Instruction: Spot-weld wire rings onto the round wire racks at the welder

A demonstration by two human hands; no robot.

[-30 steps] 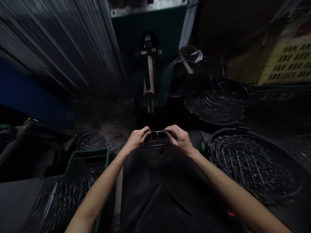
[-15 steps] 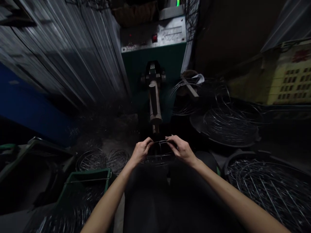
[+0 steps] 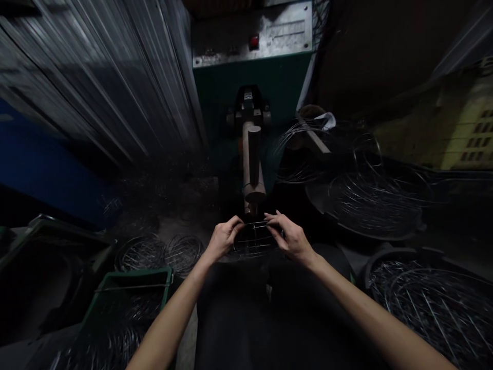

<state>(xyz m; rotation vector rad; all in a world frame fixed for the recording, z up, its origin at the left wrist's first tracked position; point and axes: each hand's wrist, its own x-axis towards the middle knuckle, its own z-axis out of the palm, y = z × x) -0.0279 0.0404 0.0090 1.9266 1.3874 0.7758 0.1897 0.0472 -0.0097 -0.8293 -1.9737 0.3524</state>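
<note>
Between my two hands is a round wire rack (image 3: 254,237) of thin metal wires, held just in front of and below the machine's electrode tip (image 3: 253,207). My left hand (image 3: 224,237) pinches its far left edge with thumb and forefinger. On the far right edge my right hand (image 3: 288,236) pinches a wire, some of its fingers raised. Above the rack juts the thick cylindrical arm (image 3: 254,164) of a green machine (image 3: 219,92). The near part of the rack is dim against my dark clothing.
At left stands a green crate (image 3: 131,275) with wire pieces; round wire racks (image 3: 144,253) lie behind it. On the right, a dark basin (image 3: 370,267) holds short wires and a large rack. Wire hoops fill another basin (image 3: 319,200) farther back. A yellow crate (image 3: 458,144) stands beyond.
The view has shifted slightly, so the machine appears larger and higher. Both hands keep their pinch on the wire rack, almost unmoved; my right fingers have lifted a little.
</note>
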